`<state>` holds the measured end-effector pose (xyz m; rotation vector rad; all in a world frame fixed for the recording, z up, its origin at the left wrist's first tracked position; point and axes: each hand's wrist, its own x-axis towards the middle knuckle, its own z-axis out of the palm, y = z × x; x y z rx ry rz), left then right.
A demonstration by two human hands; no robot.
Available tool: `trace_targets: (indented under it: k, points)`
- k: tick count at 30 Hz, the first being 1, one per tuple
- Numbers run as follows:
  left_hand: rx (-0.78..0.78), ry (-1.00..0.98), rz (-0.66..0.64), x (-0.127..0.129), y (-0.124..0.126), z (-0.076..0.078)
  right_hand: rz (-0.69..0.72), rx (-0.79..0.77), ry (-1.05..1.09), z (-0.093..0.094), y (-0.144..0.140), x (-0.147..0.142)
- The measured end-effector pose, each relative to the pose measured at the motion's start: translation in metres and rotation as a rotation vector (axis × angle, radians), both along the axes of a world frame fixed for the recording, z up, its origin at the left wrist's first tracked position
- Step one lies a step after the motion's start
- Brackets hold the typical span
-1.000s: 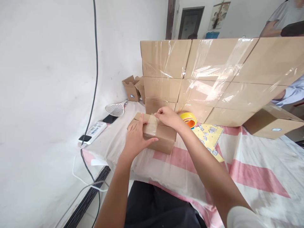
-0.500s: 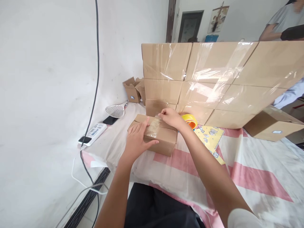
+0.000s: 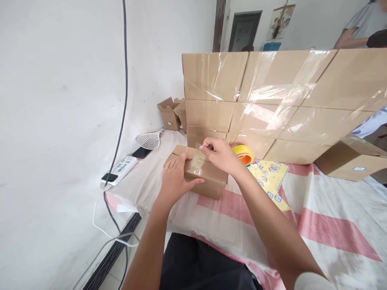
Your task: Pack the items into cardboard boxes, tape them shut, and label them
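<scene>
A small brown cardboard box (image 3: 208, 186) sits in front of me on the cloth-covered surface, with a strip of clear tape (image 3: 197, 163) running over its top and down the front edge. My left hand (image 3: 177, 177) rests on the box's left side, fingers spread across the top and thumb stretched along the front. At the back of the top, my right hand (image 3: 218, 153) pinches the tape, and a short loose end stands up beside its fingertips. Just right of that hand is a yellow and orange tape roll (image 3: 243, 155).
Behind stands a wall of taped cardboard boxes (image 3: 266, 80). A yellow patterned sheet (image 3: 270, 177) lies right of the box, another carton (image 3: 352, 159) beyond it. At left are a white slotted ladle (image 3: 148, 141), a dark phone (image 3: 141, 152) and a hanging cable (image 3: 125, 80). A person (image 3: 359, 30) stands behind.
My right hand has shifted slightly over the top of the box, and the loose tape end now shows more beside its fingers. My left hand stays on the box. The view has moved a little.
</scene>
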<state>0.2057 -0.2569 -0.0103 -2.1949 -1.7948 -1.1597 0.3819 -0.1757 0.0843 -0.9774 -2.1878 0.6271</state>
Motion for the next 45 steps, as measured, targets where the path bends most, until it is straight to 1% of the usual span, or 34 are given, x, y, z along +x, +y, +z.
trace_targets:
  k: [2,3,6,7,9,11,13,15,17,19,21,24,27,31,34,37,41,43,45]
  points:
    - [-0.005,-0.005,0.0,0.001,0.0,0.001,0.02,-0.004,0.043,0.004,-0.007,0.001]
    - [-0.009,-0.004,0.007,0.001,0.0,0.003,0.04,-0.022,0.107,0.009,-0.011,0.003]
    - [-0.03,0.007,0.04,0.004,0.001,0.008,0.139,-0.114,0.366,0.033,-0.028,0.011]
    - [-0.039,0.01,0.044,0.004,0.001,0.009,0.168,-0.142,0.415,0.043,-0.034,0.015]
    - [-0.048,0.011,0.043,0.005,0.002,0.01,0.193,-0.187,0.411,0.06,-0.043,0.02]
    - [-0.035,0.004,0.041,0.004,0.003,0.008,0.188,-0.239,0.321,0.067,-0.043,0.02]
    - [-0.007,-0.003,0.039,0.003,0.003,0.004,0.145,-0.29,0.189,0.061,-0.033,0.015]
    - [0.004,-0.006,0.025,0.003,0.003,0.001,0.054,-0.294,0.031,0.045,-0.016,0.007]
    - [0.007,-0.005,0.017,0.002,0.003,0.0,-0.031,-0.239,-0.112,0.027,0.004,-0.001]
    - [0.007,-0.002,0.012,0.003,0.002,0.001,-0.06,-0.193,-0.205,0.012,0.02,-0.005]
    - [0.008,0.004,0.005,0.003,0.001,0.004,-0.054,-0.19,-0.233,0.003,0.028,-0.006]
    - [-0.004,0.02,0.001,0.005,-0.001,0.008,-0.047,-0.201,-0.221,0.001,0.032,-0.004]
    - [-0.006,0.056,0.015,0.005,-0.002,0.009,-0.064,-0.184,-0.233,0.0,0.033,-0.002]
    - [0.02,0.091,0.018,0.005,-0.003,0.007,-0.093,-0.134,-0.305,-0.004,0.037,-0.002]
    - [0.016,0.099,0.022,0.005,-0.003,0.007,-0.121,-0.061,-0.375,-0.006,0.04,-0.003]
    - [-0.012,0.097,0.031,0.007,-0.002,0.008,-0.185,-0.022,-0.436,-0.005,0.039,-0.006]
    - [-0.001,0.104,0.045,0.01,-0.002,0.007,-0.388,0.014,-0.441,-0.005,0.047,-0.003]
    - [0.008,0.11,0.05,0.011,-0.003,0.006,-0.444,-0.045,-0.408,-0.01,0.057,0.003]
    - [0.012,0.114,0.054,0.012,-0.005,0.004,-0.41,-0.161,-0.392,-0.017,0.067,0.009]
